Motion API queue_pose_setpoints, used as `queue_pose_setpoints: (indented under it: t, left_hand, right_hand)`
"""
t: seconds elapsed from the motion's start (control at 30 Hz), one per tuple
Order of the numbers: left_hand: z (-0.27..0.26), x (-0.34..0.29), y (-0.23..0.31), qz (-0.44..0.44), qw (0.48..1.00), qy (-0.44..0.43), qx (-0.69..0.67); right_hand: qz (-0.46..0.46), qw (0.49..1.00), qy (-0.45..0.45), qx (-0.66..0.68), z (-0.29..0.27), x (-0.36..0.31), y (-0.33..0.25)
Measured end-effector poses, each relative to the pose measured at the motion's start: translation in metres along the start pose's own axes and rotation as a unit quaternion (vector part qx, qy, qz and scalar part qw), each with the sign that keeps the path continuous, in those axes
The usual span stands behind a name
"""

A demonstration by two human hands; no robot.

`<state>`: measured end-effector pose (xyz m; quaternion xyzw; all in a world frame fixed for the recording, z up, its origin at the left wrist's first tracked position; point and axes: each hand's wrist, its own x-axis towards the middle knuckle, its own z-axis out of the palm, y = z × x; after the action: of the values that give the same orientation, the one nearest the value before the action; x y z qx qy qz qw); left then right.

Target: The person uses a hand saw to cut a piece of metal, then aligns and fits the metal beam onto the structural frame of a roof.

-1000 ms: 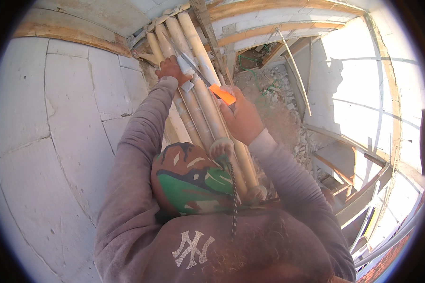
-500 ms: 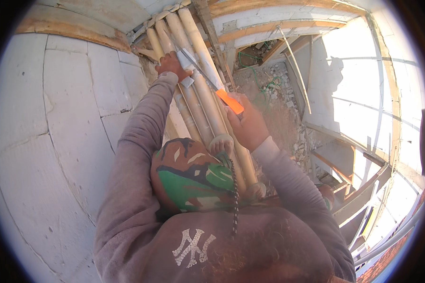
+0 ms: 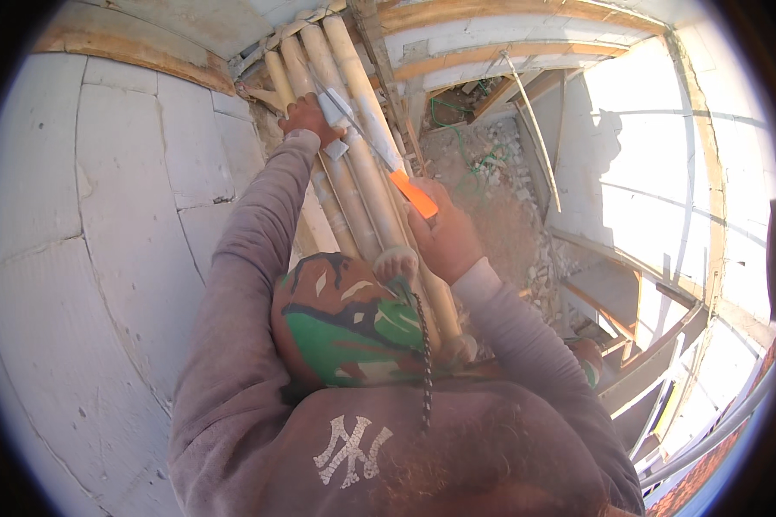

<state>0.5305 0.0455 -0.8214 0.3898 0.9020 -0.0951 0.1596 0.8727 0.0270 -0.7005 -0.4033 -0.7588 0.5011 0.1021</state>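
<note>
My right hand (image 3: pixel 447 231) is closed round the orange handle of a handsaw (image 3: pixel 413 193). Its long narrow blade slants up and left, across a light grey block (image 3: pixel 335 107) that lies on bamboo poles (image 3: pixel 353 164). My left hand (image 3: pixel 309 119) is wrapped over the left side of this block. Below the blade, a smaller part of the block (image 3: pixel 336 149) shows by my thumb. Whether the cut goes right through I cannot tell. My knee in camouflage cloth (image 3: pixel 341 319) is bent over the poles, and my bare toes (image 3: pixel 397 263) rest on them.
A wall of large grey blocks (image 3: pixel 121 198) rises on the left. Right of the poles, rubble (image 3: pixel 509 189) and green cord (image 3: pixel 466 142) lie well below. A thin stick (image 3: pixel 533 129) leans there. A sunlit white wall (image 3: pixel 655 155) and timber pieces (image 3: pixel 608 306) stand at right.
The handsaw and my right hand have drawn back slightly toward me. My left hand stays on the block. The whole view has shifted a little.
</note>
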Motion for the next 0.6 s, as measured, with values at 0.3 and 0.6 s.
queue_pose_setpoints:
  t: [0.3, 0.6]
  left_hand:
    - [-0.001, -0.001, 0.003, 0.012, 1.000, 0.015, 0.003]
    - [0.001, -0.005, -0.014, -0.006, 1.000, 0.012, -0.009]
  right_hand:
    - [-0.019, 1.000, 0.014, 0.016, -0.007, -0.017, 0.015]
    - [-0.040, 0.999, 0.026, 0.016, -0.023, -0.063, 0.019]
